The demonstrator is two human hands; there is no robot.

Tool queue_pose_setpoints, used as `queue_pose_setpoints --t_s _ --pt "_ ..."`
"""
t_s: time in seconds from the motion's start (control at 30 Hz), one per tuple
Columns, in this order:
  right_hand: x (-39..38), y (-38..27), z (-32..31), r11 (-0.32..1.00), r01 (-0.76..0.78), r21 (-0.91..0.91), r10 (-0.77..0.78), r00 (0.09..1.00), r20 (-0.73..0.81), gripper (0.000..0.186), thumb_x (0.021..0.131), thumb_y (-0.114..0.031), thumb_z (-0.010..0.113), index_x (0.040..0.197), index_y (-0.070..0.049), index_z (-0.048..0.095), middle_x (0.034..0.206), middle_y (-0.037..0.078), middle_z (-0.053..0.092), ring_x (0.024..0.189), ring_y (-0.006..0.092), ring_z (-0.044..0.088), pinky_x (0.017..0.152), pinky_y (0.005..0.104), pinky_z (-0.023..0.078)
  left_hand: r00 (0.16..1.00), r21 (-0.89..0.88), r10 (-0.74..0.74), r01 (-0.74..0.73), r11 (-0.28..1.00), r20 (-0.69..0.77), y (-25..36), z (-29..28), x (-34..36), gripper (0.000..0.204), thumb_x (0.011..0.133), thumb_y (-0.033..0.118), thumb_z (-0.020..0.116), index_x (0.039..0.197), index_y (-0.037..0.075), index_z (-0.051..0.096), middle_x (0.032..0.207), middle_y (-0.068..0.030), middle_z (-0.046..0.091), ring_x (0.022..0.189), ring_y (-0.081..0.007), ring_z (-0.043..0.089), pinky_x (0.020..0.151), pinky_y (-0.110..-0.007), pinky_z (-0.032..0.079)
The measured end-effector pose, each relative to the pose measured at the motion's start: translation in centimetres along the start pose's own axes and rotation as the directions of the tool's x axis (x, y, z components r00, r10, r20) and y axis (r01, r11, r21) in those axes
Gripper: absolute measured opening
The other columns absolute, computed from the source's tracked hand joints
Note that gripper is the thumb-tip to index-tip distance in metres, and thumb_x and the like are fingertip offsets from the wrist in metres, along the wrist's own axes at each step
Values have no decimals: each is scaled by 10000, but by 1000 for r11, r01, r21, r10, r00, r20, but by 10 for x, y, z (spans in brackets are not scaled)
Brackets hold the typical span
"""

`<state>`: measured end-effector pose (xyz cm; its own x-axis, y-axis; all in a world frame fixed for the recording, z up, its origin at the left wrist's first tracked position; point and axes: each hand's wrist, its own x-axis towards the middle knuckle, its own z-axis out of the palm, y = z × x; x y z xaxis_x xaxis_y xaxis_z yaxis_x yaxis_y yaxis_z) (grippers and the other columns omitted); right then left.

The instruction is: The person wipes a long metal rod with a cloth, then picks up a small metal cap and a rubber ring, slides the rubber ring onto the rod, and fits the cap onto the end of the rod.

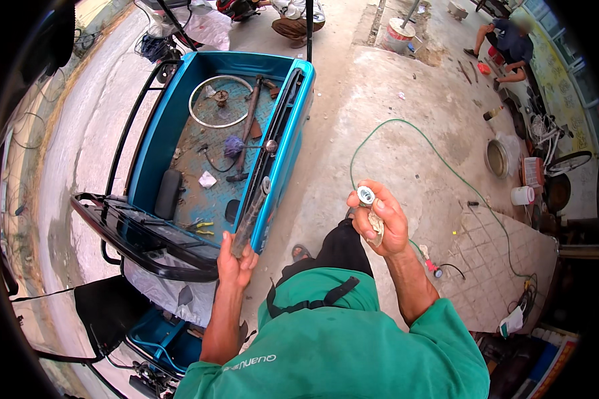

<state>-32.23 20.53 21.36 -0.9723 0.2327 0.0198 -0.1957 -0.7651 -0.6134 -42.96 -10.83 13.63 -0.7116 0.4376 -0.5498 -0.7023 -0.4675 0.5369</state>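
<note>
My left hand (236,265) is closed around the lower end of a long, dark, greasy metal tube (249,216). The tube slants up along the near right side wall of the blue cargo bed (302,113), and its far end shows a pale round rim. In front of my body, my right hand (387,223) is raised and closed, pinching a small silver metal piece (365,195) with a round hollow end. A crumpled tan rag (375,229) is tucked between the same fingers and thumb. Whether the silver piece continues inside the grip is hidden.
Inside the bed lie a wheel rim (192,110), a long rusty bar (251,110), a black pad (169,193) and yellow-handled pliers (203,228). A green hose (439,154) loops over the concrete at right. A person (512,46) sits far right; another crouches (298,16) beyond the bed.
</note>
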Motion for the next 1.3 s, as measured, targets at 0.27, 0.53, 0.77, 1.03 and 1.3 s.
queue_pose_setpoints --t_s 0.27,0.53,0.77,1.03,1.3 --pt "-16 10 -20 999 -31 28 34 995 -93 414 989 -195 499 1341 19 462 1052 191 641 525 98 490 474 224 391 988 48 -5 13 999 -153 2 -12 36 516 993 532 446 881 43 564 530 -1 408 363 -106 340 387 -267 269" --pt "-8 20 -62 978 -207 -21 195 948 -249 381 965 -192 476 1262 44 522 913 172 652 512 126 484 468 232 385 953 -15 63 -71 997 -297 3 -40 99 458 984 521 482 884 78 537 557 -14 448 376 -116 345 402 -282 265" --pt "4 19 -100 923 -383 -22 347 859 -376 369 956 -199 480 1218 53 538 846 150 653 523 133 499 473 237 392 889 73 201 -188 979 -411 9 -63 173 467 998 518 448 928 75 581 563 2 434 393 -111 324 425 -279 262" --pt "-3 30 -138 875 -471 -108 347 768 -539 350 929 -203 497 1188 22 565 838 131 651 519 124 487 469 242 376 816 89 121 -86 992 -566 -2 -154 260 432 958 469 564 847 52 559 566 -33 476 382 -120 353 391 -302 285" --pt "-69 86 -152 846 -530 -57 324 596 -735 351 922 -232 525 1186 -2 556 829 118 627 505 135 482 440 235 373 819 231 -131 306 924 -559 -23 -244 324 399 935 505 586 866 112 567 611 -18 499 418 -113 377 408 -284 297"
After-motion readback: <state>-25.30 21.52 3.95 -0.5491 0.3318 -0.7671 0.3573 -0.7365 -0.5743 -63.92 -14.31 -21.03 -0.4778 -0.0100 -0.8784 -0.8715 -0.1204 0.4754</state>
